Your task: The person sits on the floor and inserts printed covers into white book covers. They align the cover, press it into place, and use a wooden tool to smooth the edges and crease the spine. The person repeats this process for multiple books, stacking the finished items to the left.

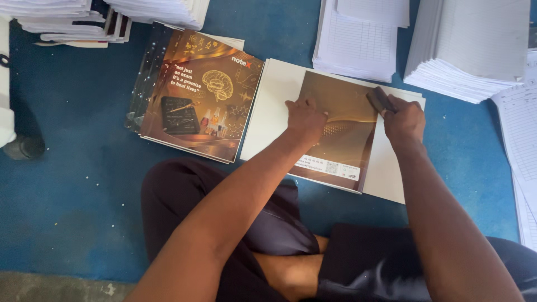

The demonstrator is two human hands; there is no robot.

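A glossy brown-and-gold cover sheet (341, 120) lies folded over a white sheet stack (277, 112) on the blue floor in front of me. My left hand (305, 117) presses flat on the cover's left part, fingers spread. My right hand (404, 120) grips a small dark block (379, 100) and holds it against the cover's upper right edge.
A pile of printed brown covers (196, 100) lies to the left. Stacks of ruled white paper (358, 39) (470, 47) stand at the back and right, with more stacks (67, 19) at the top left. My crossed legs (279, 240) fill the foreground.
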